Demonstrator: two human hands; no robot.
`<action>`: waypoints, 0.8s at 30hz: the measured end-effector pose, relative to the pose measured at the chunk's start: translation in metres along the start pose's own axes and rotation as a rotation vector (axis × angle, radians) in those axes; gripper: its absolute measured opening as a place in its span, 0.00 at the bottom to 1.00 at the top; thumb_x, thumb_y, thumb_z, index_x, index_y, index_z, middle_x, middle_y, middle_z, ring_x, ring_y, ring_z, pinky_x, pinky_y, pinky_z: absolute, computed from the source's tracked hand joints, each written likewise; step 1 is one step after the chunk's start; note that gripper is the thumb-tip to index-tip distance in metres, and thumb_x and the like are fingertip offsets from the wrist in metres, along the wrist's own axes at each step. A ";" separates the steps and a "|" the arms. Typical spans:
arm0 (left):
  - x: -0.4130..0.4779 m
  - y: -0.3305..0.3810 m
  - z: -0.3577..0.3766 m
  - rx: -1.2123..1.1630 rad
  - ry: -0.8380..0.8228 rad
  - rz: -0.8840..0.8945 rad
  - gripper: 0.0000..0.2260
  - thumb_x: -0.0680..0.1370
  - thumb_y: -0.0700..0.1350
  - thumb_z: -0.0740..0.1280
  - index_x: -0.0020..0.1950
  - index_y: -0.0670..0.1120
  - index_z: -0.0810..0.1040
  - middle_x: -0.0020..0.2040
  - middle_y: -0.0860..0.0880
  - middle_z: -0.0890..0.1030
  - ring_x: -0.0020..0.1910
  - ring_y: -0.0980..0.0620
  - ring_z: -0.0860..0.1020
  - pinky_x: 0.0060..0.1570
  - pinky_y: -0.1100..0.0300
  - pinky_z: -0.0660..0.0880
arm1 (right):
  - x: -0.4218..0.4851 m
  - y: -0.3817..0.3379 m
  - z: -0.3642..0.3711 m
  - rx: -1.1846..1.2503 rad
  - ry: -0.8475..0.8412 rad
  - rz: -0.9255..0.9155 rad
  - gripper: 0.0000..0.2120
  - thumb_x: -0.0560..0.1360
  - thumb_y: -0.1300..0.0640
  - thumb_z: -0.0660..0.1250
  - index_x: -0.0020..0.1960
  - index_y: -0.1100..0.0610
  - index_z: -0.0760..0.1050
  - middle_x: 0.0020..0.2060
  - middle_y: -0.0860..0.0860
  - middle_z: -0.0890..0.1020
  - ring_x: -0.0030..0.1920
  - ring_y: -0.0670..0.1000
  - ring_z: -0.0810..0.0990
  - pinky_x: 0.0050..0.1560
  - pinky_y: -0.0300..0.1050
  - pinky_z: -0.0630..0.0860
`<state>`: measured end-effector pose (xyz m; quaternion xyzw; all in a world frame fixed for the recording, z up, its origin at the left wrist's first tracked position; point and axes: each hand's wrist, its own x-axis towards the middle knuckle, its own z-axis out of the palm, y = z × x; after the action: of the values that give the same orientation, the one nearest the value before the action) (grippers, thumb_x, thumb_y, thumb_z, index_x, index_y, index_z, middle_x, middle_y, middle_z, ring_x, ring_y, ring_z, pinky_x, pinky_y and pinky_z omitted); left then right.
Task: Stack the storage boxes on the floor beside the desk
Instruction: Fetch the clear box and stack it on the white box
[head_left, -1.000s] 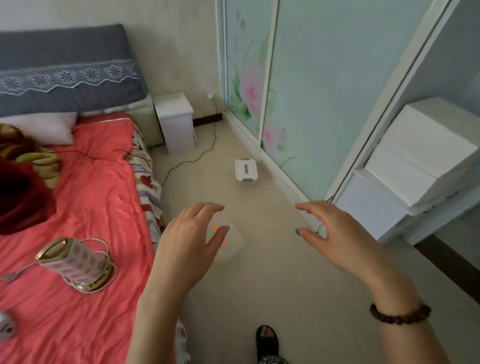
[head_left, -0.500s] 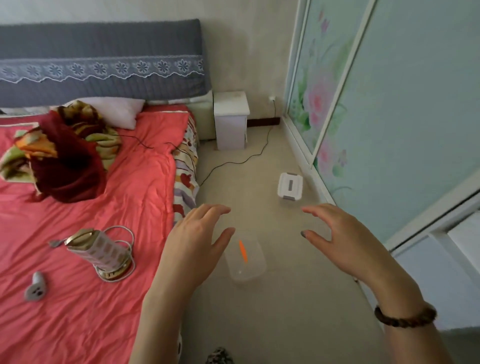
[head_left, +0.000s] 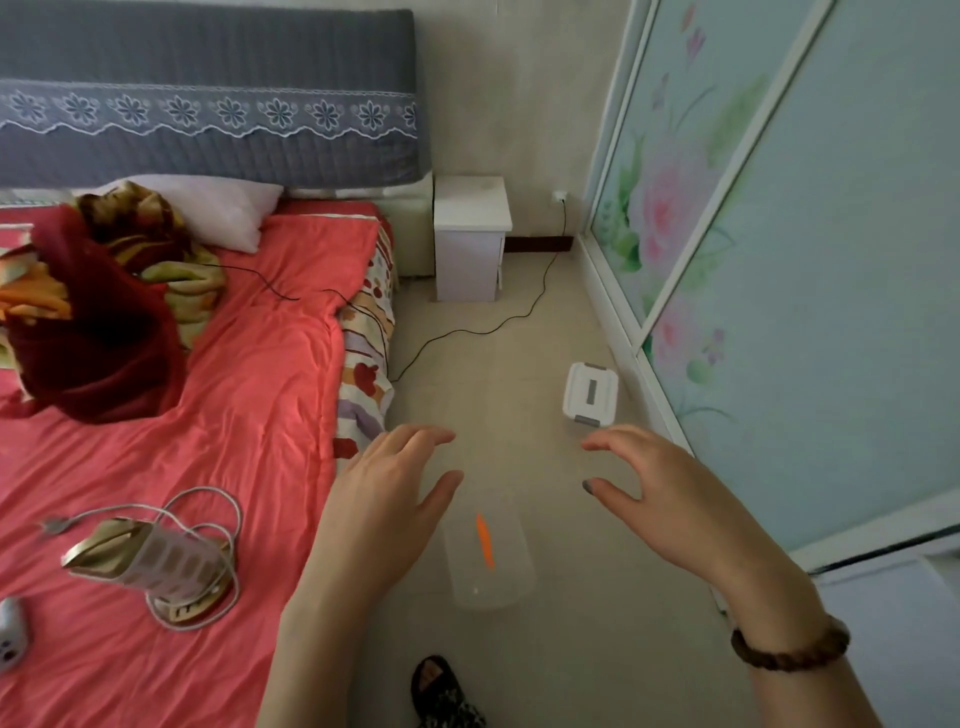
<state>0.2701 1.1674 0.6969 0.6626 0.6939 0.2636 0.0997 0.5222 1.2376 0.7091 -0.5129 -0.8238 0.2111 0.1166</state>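
A clear plastic storage box (head_left: 491, 564) with an orange mark on it lies on the beige floor, low in the middle of the view. A smaller white storage box (head_left: 591, 393) with grey latches sits farther off, close to the wardrobe door. My left hand (head_left: 392, 499) hovers open above the clear box's left end, fingers spread. My right hand (head_left: 657, 488) is open too, curved, above the floor between the two boxes. Neither hand touches a box.
A bed with a red cover (head_left: 182, 441) fills the left side, with a small appliance and its cord (head_left: 156, 561) on it. A white nightstand (head_left: 470, 236) stands at the back, and a black cable (head_left: 467, 332) crosses the floor. Sliding flowered doors (head_left: 779, 260) run along the right. My foot (head_left: 441, 693) shows at the bottom.
The view has swung left and down, so the white shelves on the right have left the frame. Both hands stay open and have drifted lower over the clear box.
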 end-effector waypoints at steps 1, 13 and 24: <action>0.011 -0.004 0.002 -0.008 0.000 0.006 0.15 0.74 0.50 0.68 0.60 0.50 0.75 0.56 0.54 0.78 0.53 0.53 0.76 0.47 0.55 0.74 | 0.011 0.000 0.000 -0.009 0.001 -0.001 0.16 0.76 0.47 0.65 0.64 0.44 0.72 0.62 0.37 0.73 0.60 0.38 0.72 0.56 0.35 0.68; 0.073 -0.072 0.046 -0.038 -0.116 -0.055 0.15 0.75 0.53 0.65 0.61 0.53 0.74 0.58 0.55 0.77 0.57 0.54 0.75 0.52 0.55 0.73 | 0.104 0.007 0.044 -0.019 -0.152 0.009 0.16 0.76 0.48 0.65 0.64 0.47 0.72 0.60 0.39 0.74 0.60 0.40 0.73 0.57 0.38 0.70; 0.097 -0.135 0.136 -0.050 -0.304 -0.292 0.16 0.75 0.54 0.64 0.62 0.51 0.74 0.60 0.53 0.77 0.58 0.52 0.74 0.53 0.55 0.72 | 0.175 0.092 0.122 0.028 -0.369 0.095 0.17 0.75 0.51 0.67 0.63 0.49 0.73 0.59 0.44 0.76 0.58 0.43 0.75 0.56 0.42 0.72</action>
<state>0.2093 1.2964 0.5352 0.5846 0.7526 0.1607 0.2567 0.4675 1.4018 0.5543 -0.5022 -0.8031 0.3183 -0.0396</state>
